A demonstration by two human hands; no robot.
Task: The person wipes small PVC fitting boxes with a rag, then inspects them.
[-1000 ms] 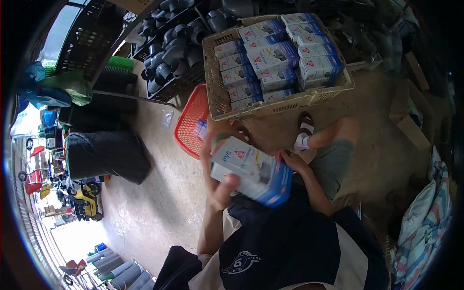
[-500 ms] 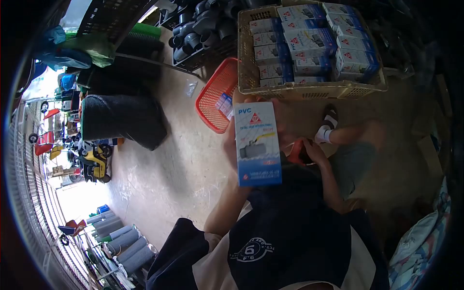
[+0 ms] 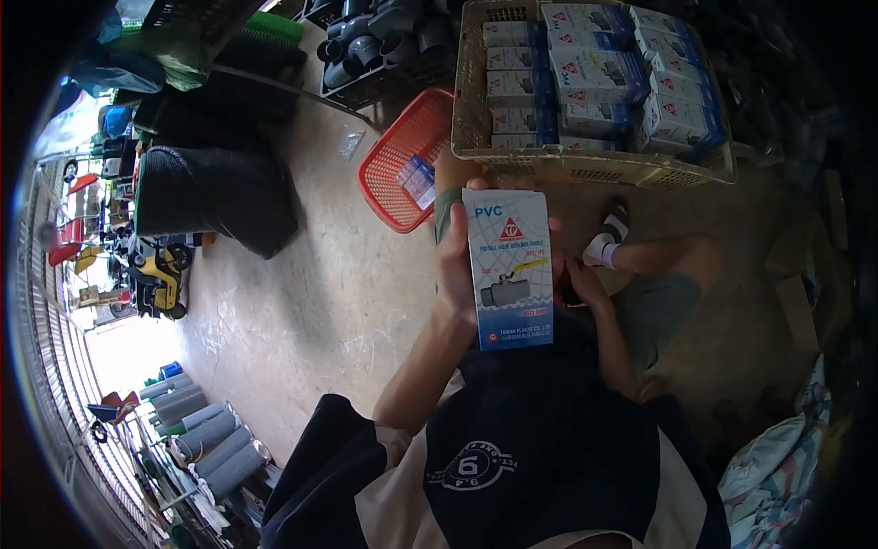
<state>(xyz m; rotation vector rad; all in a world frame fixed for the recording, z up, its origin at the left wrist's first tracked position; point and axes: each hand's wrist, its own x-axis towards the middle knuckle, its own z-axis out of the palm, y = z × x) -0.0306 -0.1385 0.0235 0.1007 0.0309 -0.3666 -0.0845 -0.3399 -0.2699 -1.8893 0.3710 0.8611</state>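
My left hand (image 3: pixel 454 265) grips a white and blue PVC ball valve box (image 3: pixel 513 274) by its side, fingers wrapped round behind it. The box is upright with its printed front toward me, showing a grey valve with a yellow handle. To the right of the box and lower, my right hand (image 3: pixel 588 282) is closed on a red and dark object, mostly hidden behind the box; its kind I cannot make out.
A beige plastic crate (image 3: pixel 594 167) filled with stacked valve boxes stands ahead. Left of it, a red basket (image 3: pixel 384 174) holds a few boxes. Black pipe fittings (image 3: pixel 366 50) fill a dark crate. Dark rolled netting (image 3: pixel 215 197) lies left, grey rolls (image 3: pixel 224 448) lower left.
The valve box has moved slightly right, and its print is now sharper. More of my left hand shows beside it. The red object in my right hand is now more hidden. My view has shifted slightly.
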